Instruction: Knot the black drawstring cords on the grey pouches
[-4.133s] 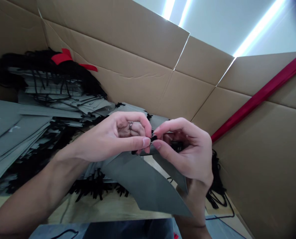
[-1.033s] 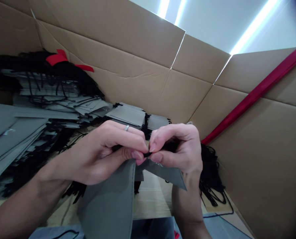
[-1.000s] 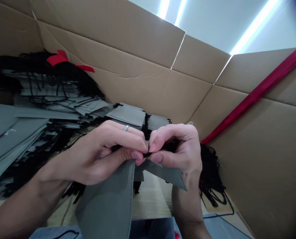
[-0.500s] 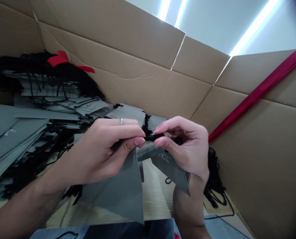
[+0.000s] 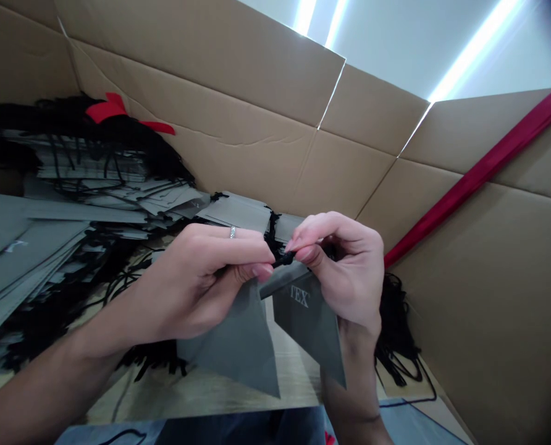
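Note:
Thumb and forefinger of my left hand (image 5: 224,278) pinch one end of a short black cord (image 5: 285,258), and my right hand (image 5: 343,269) pinches its other end close by. The cord looks bunched or knotted between the fingertips. Below the hands hangs a grey folded card or paper bag (image 5: 307,321) with white letters reading "EX" on its right part; a larger grey panel (image 5: 233,355) hangs under my left hand. Whether the two grey parts are one piece is hidden behind the fingers. A ring sits on a left finger.
Grey printed pieces with black cords (image 5: 39,247) are heaped at the left. Behind them lies a black cord bundle (image 5: 136,133) with a red strip (image 5: 106,110). More black cords (image 5: 398,327) lie at the right. Cardboard walls (image 5: 257,93) surround the wooden tabletop (image 5: 229,402).
My right hand has shifted slightly left, and the fingertips of both hands are closer around the cord. The grey pieces have swung, showing more of the printed letters.

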The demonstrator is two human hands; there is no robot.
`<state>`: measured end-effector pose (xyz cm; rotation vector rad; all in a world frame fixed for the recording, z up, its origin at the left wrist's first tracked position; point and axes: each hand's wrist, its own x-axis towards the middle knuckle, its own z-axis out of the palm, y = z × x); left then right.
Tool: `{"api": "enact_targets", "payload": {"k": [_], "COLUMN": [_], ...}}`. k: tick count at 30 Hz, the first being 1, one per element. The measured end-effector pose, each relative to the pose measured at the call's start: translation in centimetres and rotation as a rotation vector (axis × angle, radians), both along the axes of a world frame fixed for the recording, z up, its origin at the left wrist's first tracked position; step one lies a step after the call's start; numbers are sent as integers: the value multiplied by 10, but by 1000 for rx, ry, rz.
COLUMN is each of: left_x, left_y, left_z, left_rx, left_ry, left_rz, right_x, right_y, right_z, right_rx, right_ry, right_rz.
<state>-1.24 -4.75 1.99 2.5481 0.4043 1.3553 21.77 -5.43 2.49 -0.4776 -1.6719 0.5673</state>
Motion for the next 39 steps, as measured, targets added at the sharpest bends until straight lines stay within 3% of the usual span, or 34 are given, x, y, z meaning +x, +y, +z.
{"api": "enact_targets", "payload": {"k": [3,8,14,18,24,30,35,39], "left_x": [-2,-1,2,0,-5,-11,-11,-10], "left_y": [-1,-2,-2,-3,1,0,-1,-1], "left_z": [2,3,5,6,5,7,6,9], "left_rx": [-21,-24,-1,11,18,-44,-69,-36], "left_ry": [-25,10,24,31,42,33,20,34], "left_rz": [-72,23,27,19,-34,-91,-106,-41], "right_x": [1,10,3,4,3,-15,-18,-14], "right_y": [2,-2,-5,-2,-2,-10,-7,-4], "right_z": [0,2,1,-2,-8,-12,-17,-16], "right_rx": [5,-57,114,99,118,205,114,27], "right_ry": [14,-99,-212,-230,-169,-36,39,27], "right_rz": [36,29,11,23,53,-23,39,64]}}
